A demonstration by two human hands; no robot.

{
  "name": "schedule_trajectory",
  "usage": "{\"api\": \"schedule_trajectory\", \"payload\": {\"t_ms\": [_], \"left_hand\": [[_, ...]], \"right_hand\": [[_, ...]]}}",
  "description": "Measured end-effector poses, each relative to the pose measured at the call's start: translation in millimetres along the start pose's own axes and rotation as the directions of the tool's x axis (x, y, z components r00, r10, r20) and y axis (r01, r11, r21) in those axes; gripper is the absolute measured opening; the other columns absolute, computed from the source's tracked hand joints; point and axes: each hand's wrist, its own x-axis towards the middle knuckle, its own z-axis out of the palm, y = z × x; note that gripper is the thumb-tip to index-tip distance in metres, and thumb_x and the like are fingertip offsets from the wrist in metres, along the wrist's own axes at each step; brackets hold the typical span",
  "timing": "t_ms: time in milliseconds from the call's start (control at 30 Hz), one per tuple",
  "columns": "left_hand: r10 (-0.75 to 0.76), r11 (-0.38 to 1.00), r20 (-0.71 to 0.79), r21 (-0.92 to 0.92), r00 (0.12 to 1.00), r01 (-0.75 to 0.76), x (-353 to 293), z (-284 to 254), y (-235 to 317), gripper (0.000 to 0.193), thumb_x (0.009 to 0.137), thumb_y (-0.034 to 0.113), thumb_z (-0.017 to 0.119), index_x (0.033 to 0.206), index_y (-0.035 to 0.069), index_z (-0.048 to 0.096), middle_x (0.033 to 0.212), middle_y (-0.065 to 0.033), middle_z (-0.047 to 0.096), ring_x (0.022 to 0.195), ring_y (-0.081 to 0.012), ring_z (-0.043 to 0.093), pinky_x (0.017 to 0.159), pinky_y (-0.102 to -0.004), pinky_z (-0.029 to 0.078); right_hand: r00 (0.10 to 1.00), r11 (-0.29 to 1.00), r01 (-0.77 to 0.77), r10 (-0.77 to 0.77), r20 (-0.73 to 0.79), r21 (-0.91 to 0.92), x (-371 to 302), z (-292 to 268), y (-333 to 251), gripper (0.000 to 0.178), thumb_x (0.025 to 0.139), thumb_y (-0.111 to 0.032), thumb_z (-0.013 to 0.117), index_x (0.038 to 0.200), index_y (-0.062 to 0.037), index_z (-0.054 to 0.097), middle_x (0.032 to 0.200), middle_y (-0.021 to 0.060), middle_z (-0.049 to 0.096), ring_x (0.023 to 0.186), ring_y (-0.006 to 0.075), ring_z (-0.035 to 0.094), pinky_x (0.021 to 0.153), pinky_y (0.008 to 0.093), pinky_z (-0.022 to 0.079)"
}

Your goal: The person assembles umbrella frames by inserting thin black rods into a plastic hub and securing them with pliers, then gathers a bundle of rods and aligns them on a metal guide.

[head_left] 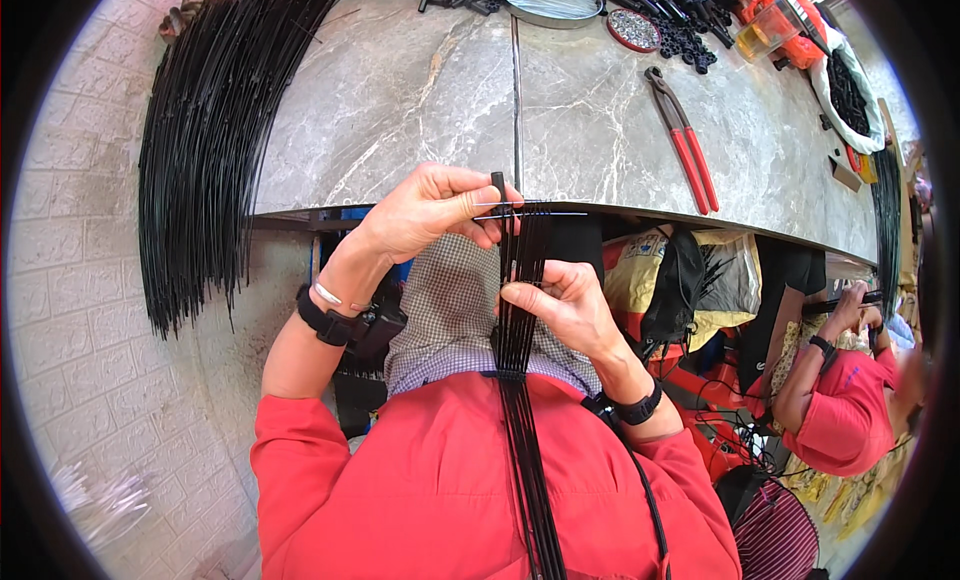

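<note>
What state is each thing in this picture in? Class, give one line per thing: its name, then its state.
left hand: pinching a thin metal pin across the rod tops
right hand: gripping the rods midway
bundle of thin black rods: held upright, fanned flat
red-handled pincers: lying on the table, jaws shut
marble table: bearing the tools
large sheaf of black rods: draped over the table's left edge
round tray: lying flat on the table
</note>
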Motion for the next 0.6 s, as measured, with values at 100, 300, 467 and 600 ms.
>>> {"api": "schedule_trajectory", "payload": {"t_ms": [100, 300, 467, 600], "left_hand": [[0.006, 1.000, 0.010, 0.008, 1.000, -0.006, 0.8, -0.8, 1.6, 0.026, 0.097, 0.019, 0.056, 0.110, -0.001, 0.067, 0.092, -0.0087, 0.070, 0.075, -0.0088, 0.065, 0.067, -0.0227, 0.058], [0.013, 0.999, 0.013, 0.036, 1.000, -0.014, 1.3, -1.3, 3.6, 0.025, 0.097, 0.017, 0.057, 0.108, -0.002, 0.068, 0.090, -0.0084, 0.070, 0.075, -0.0093, 0.066, 0.067, -0.0229, 0.058], [0.013, 0.999, 0.009, 0.048, 1.000, -0.013, 1.2, 0.7, 5.5, 0.025, 0.097, 0.017, 0.057, 0.108, -0.002, 0.068, 0.089, -0.0080, 0.070, 0.075, -0.0093, 0.066, 0.067, -0.0234, 0.058], [0.029, 0.995, -0.009, 0.098, 1.000, -0.028, -0.3, 0.4, 7.4, 0.025, 0.096, 0.018, 0.058, 0.108, -0.002, 0.068, 0.090, -0.0082, 0.070, 0.074, -0.0095, 0.066, 0.067, -0.0239, 0.058]], "right_hand": [[1.000, 1.000, 0.011, -0.011, 0.001, -0.014, -0.2, -1.1, 1.7, 0.012, 0.091, -0.009, 0.063, 0.090, 0.0028, 0.067, 0.079, 0.0062, 0.069, 0.070, 0.0110, 0.064, 0.065, 0.0259, 0.053], [1.000, 1.000, 0.004, -0.004, 0.002, 0.026, -0.7, -0.9, 3.0, 0.013, 0.092, -0.009, 0.063, 0.091, 0.0027, 0.067, 0.079, 0.0064, 0.069, 0.070, 0.0113, 0.064, 0.065, 0.0263, 0.053], [1.000, 1.000, 0.008, -0.008, 0.001, -0.002, -0.1, -2.3, 2.7, 0.012, 0.091, -0.009, 0.064, 0.091, 0.0027, 0.067, 0.079, 0.0068, 0.069, 0.070, 0.0116, 0.065, 0.066, 0.0264, 0.054], [1.000, 1.000, -0.005, 0.005, -0.002, -0.015, 0.4, -1.6, 2.4, 0.012, 0.091, -0.008, 0.064, 0.091, 0.0030, 0.067, 0.079, 0.0072, 0.069, 0.070, 0.0118, 0.065, 0.065, 0.0265, 0.054]]}}
